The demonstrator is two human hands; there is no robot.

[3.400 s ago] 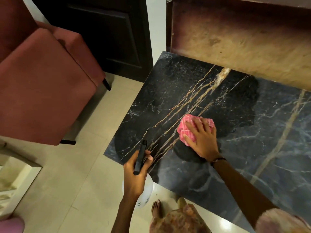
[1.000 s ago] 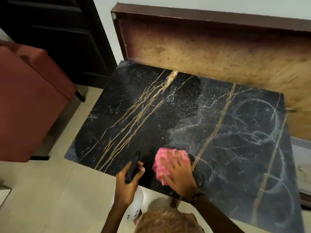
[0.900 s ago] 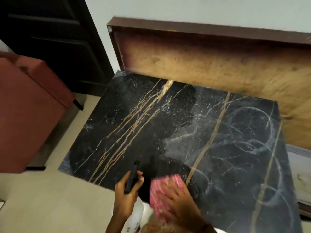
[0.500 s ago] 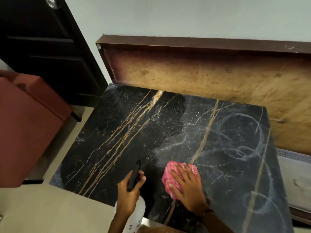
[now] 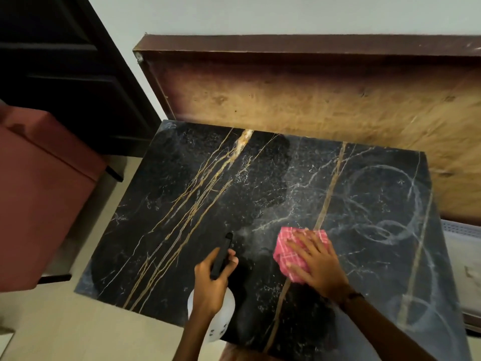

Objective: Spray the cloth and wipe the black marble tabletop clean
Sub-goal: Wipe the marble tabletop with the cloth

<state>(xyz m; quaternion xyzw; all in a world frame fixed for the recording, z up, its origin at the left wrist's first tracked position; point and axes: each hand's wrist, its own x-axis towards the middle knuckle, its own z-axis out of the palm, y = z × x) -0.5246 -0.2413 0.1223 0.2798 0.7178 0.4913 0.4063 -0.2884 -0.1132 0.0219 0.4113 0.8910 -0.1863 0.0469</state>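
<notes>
As before, cloth (image 5: 299,252) farther up.

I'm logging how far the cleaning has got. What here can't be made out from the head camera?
- Spray bottle: the left hand covers its neck; fill level unreadable.
- Pink cloth: the right hand covers half; dampness unclear.
- Tabletop: near right corner cut off by the frame edge and forearm.

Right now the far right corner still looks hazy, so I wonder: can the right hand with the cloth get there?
Probably yes. The right hand lies flat on the pink cloth, and the tabletop between it and the smeared corner is bare; it may need a lean.
</notes>
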